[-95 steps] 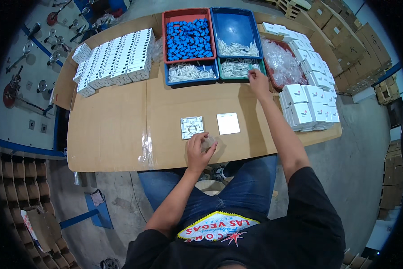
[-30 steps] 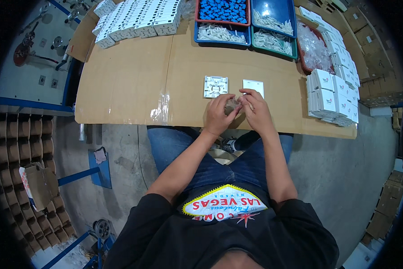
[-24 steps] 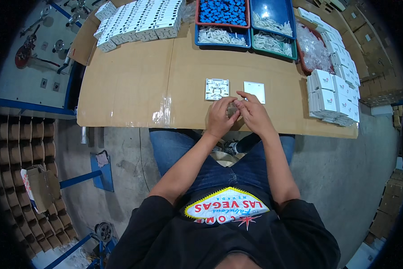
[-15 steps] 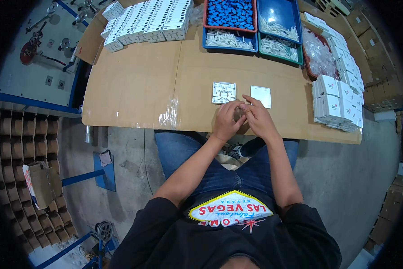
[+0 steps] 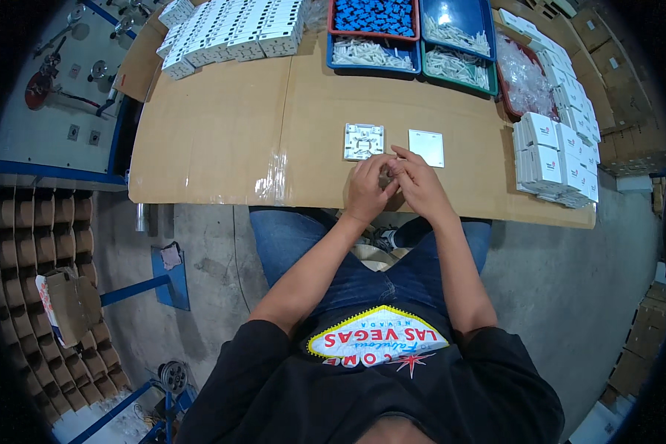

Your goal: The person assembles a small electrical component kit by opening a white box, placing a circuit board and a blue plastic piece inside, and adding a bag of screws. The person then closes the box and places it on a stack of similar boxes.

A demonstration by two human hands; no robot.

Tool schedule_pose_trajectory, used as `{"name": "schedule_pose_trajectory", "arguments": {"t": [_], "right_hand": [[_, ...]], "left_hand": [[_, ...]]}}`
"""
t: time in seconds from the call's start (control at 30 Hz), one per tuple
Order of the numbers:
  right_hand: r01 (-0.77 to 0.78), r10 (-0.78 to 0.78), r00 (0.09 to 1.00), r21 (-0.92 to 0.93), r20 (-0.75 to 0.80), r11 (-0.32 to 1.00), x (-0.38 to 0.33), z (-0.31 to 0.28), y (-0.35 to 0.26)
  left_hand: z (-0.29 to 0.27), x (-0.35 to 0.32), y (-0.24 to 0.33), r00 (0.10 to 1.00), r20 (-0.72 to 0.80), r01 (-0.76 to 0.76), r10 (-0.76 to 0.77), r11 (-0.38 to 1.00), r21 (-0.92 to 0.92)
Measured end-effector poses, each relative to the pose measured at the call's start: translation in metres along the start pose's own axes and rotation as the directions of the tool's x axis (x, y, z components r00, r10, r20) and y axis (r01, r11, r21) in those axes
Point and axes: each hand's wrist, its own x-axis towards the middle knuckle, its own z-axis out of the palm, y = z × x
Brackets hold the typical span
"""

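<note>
My left hand (image 5: 367, 191) and my right hand (image 5: 420, 186) meet over the near edge of the cardboard-covered table (image 5: 222, 140). Their fingers are bent, with the tips pinched together; whatever lies between them is too small and covered to make out. Just beyond my left fingertips lies a square white plastic housing (image 5: 365, 142), its moulded inner side facing up. A flat, smooth white square plate (image 5: 427, 148) rests to its right, beyond my right hand and close to its raised index finger.
Trays stand at the back: one with blue parts (image 5: 373, 16), others with small white plastic pieces (image 5: 370, 55). A red tray with clear plastic bags (image 5: 523, 78) sits beside stacked white square plates (image 5: 547, 159) on the right. Rows of white box-shaped units (image 5: 233, 29) fill the far left.
The whole view has shifted slightly, so the table and its things appear a little higher and further left. My hands stay together with small finger movements.
</note>
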Motion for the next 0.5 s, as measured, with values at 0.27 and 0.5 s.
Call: {"name": "schedule_pose_trajectory", "arguments": {"t": [0.27,0.5], "right_hand": [[0.004,-0.004,1.000,0.036,-0.006,0.999,-0.0014,0.0026,0.0025],[-0.017,0.019,1.000,0.108,-0.017,0.994,0.0008,0.0059,0.0104]], "left_hand": [[-0.0012,-0.0002,0.0031,1.000,-0.005,0.011,-0.011,1.000,0.006],[-0.0004,0.0024,0.0023,1.000,-0.009,0.014,-0.015,0.999,-0.037]]}}
